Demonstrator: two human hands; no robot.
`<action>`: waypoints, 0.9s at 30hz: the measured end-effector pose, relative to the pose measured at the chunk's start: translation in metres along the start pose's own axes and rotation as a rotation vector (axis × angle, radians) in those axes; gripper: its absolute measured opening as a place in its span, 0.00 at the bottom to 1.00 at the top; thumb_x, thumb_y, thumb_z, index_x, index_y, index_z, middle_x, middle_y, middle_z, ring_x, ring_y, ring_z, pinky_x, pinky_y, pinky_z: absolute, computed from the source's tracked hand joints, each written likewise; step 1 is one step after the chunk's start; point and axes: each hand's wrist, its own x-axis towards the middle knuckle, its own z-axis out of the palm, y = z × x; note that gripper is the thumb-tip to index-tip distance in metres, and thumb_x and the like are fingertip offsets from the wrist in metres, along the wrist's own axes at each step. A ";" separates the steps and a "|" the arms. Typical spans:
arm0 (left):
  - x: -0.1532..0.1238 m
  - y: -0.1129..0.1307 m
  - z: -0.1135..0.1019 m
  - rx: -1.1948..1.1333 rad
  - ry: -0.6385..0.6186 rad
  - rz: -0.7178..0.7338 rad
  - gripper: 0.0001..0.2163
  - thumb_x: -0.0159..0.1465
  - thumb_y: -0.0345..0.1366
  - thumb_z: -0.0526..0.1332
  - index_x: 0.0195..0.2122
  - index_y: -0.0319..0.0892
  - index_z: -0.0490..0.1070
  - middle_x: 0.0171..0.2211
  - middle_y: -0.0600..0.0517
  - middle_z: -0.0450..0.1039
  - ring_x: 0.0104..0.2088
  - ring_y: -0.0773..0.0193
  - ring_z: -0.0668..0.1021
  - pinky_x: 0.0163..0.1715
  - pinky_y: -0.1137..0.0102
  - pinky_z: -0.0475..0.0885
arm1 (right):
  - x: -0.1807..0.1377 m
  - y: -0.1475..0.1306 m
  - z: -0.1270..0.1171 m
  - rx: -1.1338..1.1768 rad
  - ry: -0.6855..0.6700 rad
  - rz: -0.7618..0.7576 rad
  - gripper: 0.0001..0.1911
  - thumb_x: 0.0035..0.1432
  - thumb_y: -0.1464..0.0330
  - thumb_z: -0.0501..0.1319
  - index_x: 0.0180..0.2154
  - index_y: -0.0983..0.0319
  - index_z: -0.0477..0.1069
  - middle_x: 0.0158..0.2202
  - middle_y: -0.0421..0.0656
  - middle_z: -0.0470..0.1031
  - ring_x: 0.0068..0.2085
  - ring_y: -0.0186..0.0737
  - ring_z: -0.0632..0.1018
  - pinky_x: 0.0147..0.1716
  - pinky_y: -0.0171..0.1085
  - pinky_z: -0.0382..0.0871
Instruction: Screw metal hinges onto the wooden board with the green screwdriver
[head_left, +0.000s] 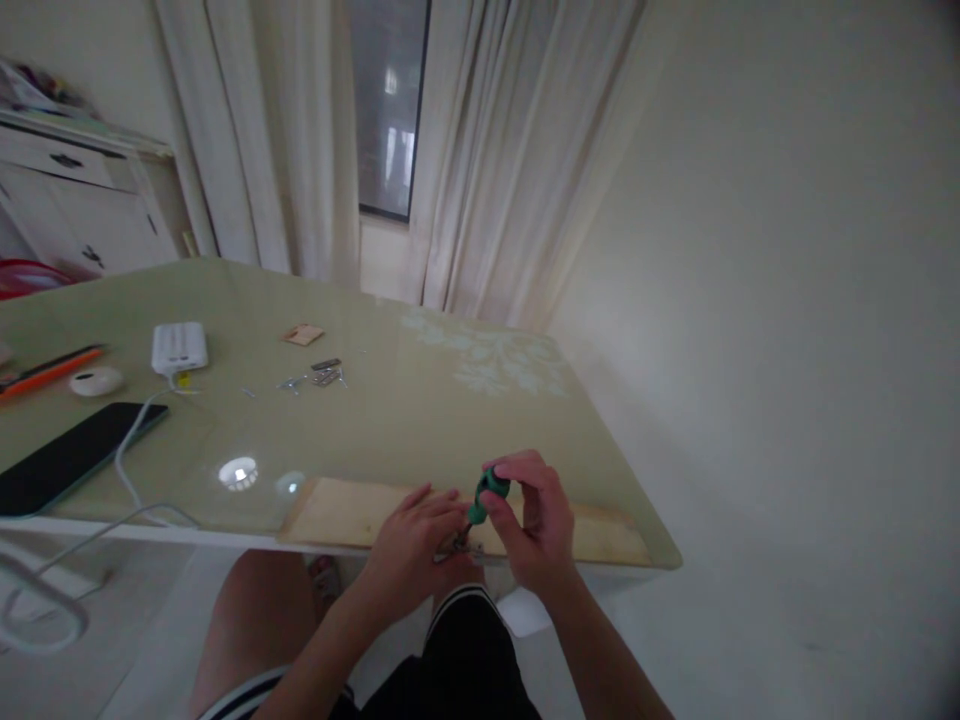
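A pale wooden board [337,512] lies along the near edge of the table. My right hand [541,520] is closed around the green handle of a screwdriver [491,488], which stands tilted with its shaft pointing down at the board's front edge. At that spot is a small metal hinge [454,546], partly covered by my fingers. My left hand [416,540] rests over the board, index finger and thumb on either side of the hinge. The screwdriver's tip and any screw under it are too small to make out.
Several loose hinges [327,374] and screws [291,383] lie on the table [390,420], near a small wooden piece [303,334]. At left are a black phone [79,455], a white power bank [179,347] with a cable, a white oval case [96,381] and an orange tool [52,374].
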 end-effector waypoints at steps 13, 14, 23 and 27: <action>-0.001 -0.001 0.002 0.024 0.012 0.004 0.06 0.64 0.35 0.71 0.41 0.47 0.78 0.54 0.50 0.82 0.59 0.51 0.79 0.69 0.47 0.60 | 0.009 -0.003 -0.002 -0.025 0.026 0.012 0.15 0.60 0.69 0.73 0.49 0.54 0.78 0.38 0.43 0.78 0.38 0.41 0.78 0.39 0.42 0.77; -0.001 -0.001 0.002 0.025 0.014 0.004 0.06 0.64 0.35 0.72 0.40 0.47 0.78 0.54 0.50 0.82 0.59 0.51 0.79 0.69 0.48 0.60 | 0.008 -0.002 -0.003 -0.047 0.066 -0.010 0.16 0.59 0.69 0.74 0.48 0.55 0.78 0.38 0.43 0.77 0.38 0.42 0.78 0.38 0.43 0.77; 0.001 0.002 -0.001 0.028 -0.012 -0.014 0.06 0.64 0.36 0.72 0.41 0.48 0.78 0.57 0.51 0.81 0.62 0.52 0.77 0.71 0.48 0.57 | 0.012 -0.005 -0.012 -0.007 -0.050 0.043 0.12 0.65 0.69 0.69 0.50 0.55 0.76 0.42 0.44 0.78 0.43 0.43 0.81 0.43 0.45 0.78; 0.000 0.001 -0.001 0.031 -0.003 -0.001 0.05 0.65 0.37 0.71 0.41 0.48 0.79 0.57 0.51 0.81 0.61 0.53 0.78 0.71 0.49 0.58 | 0.022 -0.007 -0.014 -0.213 -0.090 -0.086 0.13 0.65 0.69 0.69 0.51 0.55 0.73 0.38 0.43 0.76 0.39 0.42 0.77 0.40 0.43 0.75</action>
